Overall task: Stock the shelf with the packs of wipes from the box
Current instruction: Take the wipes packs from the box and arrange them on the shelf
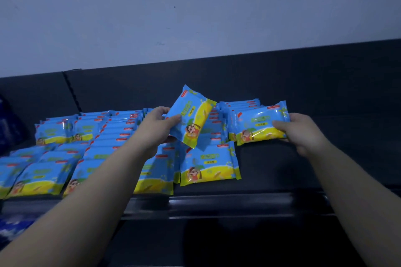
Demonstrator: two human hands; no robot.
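The dark flat shelf point(282, 169) carries a wide block of blue-and-yellow plastic wipe packs point(108, 136) across its left and middle. Right of that block the surface lies bare, from the dark back panel point(282, 76) to the raised front lip point(217, 200).

The step in hand looks like placing. Above the block's right end, the left hand point(158, 128) pinches 1 tilted pack point(192, 117) between thumb and fingers. Just right of the block, the right hand point(303, 132) grips another, level pack point(262, 123) by its right end.

Next, I judge, both packs need squaring and setting against the block's right edge, behind the lip. The box is out of view.
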